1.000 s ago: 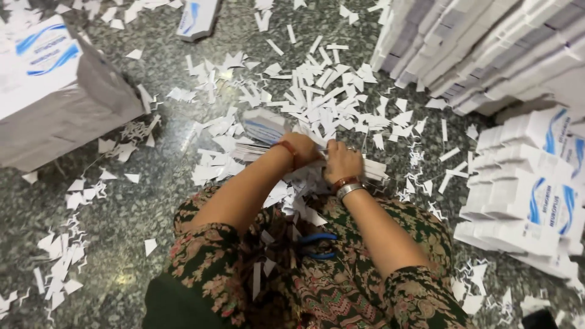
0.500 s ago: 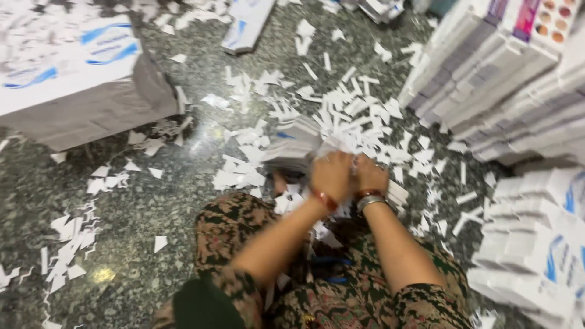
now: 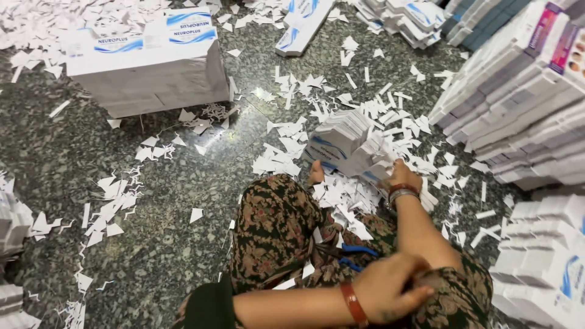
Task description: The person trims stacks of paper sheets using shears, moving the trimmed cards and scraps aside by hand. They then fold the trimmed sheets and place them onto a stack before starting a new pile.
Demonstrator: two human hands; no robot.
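Speckled stone floor (image 3: 170, 201) carries our paper scraps. At one o'clock our right hand (image 3: 399, 176) grips the fanned carton stack (image 3: 347, 143), steadying it; our left hand (image 3: 387, 295) closes loosely on our knee.

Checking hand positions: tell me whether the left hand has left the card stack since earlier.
Yes. The left hand pulled back to the lap, away from the card stack.

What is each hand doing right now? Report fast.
Left hand: fingers curled against the patterned trousers; a grip cannot be told.
Right hand: closed on the stack of flat cartons.
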